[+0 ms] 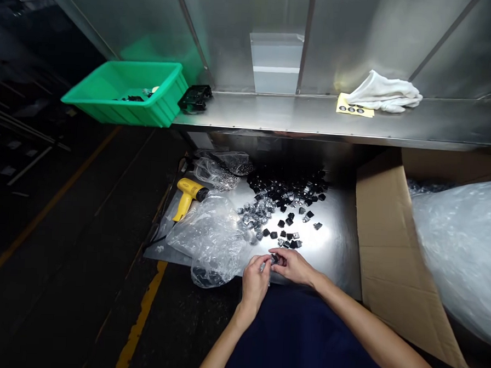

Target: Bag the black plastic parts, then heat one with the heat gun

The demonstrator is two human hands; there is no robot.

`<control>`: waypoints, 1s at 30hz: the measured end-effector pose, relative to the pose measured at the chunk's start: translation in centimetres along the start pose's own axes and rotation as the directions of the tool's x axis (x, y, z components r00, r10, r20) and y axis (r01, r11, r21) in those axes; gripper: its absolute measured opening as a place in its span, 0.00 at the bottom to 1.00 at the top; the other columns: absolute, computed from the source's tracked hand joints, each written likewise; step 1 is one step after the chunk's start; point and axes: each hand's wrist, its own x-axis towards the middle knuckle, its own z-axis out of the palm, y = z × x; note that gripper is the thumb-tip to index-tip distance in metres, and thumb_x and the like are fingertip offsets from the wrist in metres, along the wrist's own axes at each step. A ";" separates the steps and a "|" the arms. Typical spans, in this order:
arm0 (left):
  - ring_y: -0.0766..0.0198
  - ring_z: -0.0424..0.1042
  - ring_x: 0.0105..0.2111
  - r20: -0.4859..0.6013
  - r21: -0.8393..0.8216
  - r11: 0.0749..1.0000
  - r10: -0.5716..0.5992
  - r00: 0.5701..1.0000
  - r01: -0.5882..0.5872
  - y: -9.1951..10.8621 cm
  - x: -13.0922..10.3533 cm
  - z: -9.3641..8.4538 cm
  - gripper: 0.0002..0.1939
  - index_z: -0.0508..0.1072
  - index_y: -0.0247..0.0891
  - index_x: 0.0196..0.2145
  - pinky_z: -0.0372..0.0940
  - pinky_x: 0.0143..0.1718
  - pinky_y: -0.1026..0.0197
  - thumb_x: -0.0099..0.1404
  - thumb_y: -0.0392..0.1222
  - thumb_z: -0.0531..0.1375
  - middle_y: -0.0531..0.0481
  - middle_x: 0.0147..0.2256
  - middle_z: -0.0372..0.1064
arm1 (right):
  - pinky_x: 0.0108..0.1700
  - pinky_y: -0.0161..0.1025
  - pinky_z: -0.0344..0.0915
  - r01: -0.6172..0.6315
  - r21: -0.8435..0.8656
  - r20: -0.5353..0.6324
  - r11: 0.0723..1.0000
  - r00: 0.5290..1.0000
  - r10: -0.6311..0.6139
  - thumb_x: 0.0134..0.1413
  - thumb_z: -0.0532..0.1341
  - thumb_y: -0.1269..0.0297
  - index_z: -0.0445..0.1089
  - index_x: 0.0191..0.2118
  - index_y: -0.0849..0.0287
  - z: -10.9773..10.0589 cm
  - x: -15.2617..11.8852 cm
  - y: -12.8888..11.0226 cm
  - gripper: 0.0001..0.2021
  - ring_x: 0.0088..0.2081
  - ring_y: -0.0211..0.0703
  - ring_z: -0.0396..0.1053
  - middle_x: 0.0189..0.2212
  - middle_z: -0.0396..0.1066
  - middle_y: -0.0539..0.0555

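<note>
My left hand [256, 282] and my right hand [294, 267] meet at the front edge of the metal worktop [337, 243]. Between their fingertips is a small black part [274, 258] with something clear or shiny on it; the fingers partly hide it. My right thumb and fingers pinch this part. The fingers of my left hand are closed at its left side; exactly what they grip is too small to tell. Just beyond my hands lie several loose black parts with metal prongs [289, 244], and a heap of small clear pieces [256, 215] lies left of them.
A larger black heap [287, 180] lies at the back. A clear plastic bag [213, 237] and a yellow heat gun [189, 195] are on the left. A cardboard box [393, 257] with plastic wrapping stands right. The shelf [253, 113] above holds a green bin [121, 111] and white gloves [384, 92].
</note>
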 end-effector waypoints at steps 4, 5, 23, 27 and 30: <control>0.58 0.73 0.36 0.023 -0.005 0.997 -0.072 0.997 0.072 -0.1 -0.2 0.3 0.12 0.74 0.41 0.38 0.64 0.40 0.58 0.67 0.47 0.53 0.47 0.36 0.75 | 0.32 0.33 0.61 0.023 -0.014 0.026 1.000 0.999 -0.023 0.51 0.64 0.64 0.72 0.48 0.54 -0.9 -0.6 -0.3 0.16 0.29 0.37 0.63 0.30 0.68 0.48; 0.58 0.73 0.35 0.031 -0.025 0.995 -0.100 0.994 0.101 -0.4 -0.2 0.5 0.12 0.73 0.41 0.38 0.64 0.40 0.59 0.67 0.47 0.53 0.47 0.35 0.75 | 0.32 0.33 0.60 0.022 -0.013 0.025 1.000 0.999 -0.021 0.50 0.64 0.65 0.73 0.46 0.54 -1.1 -0.8 -0.3 0.15 0.29 0.37 0.63 0.30 0.68 0.48; 0.64 0.68 0.27 0.124 -0.232 0.937 -0.238 0.963 0.261 -0.9 0.8 1.7 0.10 0.72 0.37 0.35 0.61 0.28 0.64 0.63 0.43 0.53 0.50 0.29 0.72 | 0.33 0.33 0.63 -0.156 0.349 -0.058 0.924 0.981 0.188 0.44 0.59 0.72 0.69 0.44 0.58 -1.9 -0.9 1.1 0.17 0.28 0.35 0.65 0.29 0.66 0.47; 0.66 0.69 0.27 0.062 -0.279 0.913 -0.291 0.955 0.297 -0.6 0.7 1.3 0.13 0.72 0.37 0.42 0.63 0.29 0.64 0.63 0.45 0.56 0.47 0.35 0.74 | 0.35 0.37 0.67 -0.226 0.558 -0.001 0.799 0.962 0.272 0.49 0.57 0.68 0.68 0.43 0.59 -2.0 -0.9 1.3 0.13 0.28 0.38 0.71 0.27 0.69 0.48; 0.74 0.60 0.16 0.245 -0.453 0.740 -0.434 0.867 0.498 -0.2 0.7 1.2 0.23 0.69 0.36 0.49 0.56 0.17 0.67 0.63 0.53 0.58 0.43 0.40 0.74 | 0.35 0.39 0.68 -0.278 0.690 0.076 0.669 0.946 0.315 0.55 0.58 0.58 0.69 0.46 0.59 -1.9 -0.8 1.4 0.15 0.28 0.41 0.72 0.27 0.72 0.50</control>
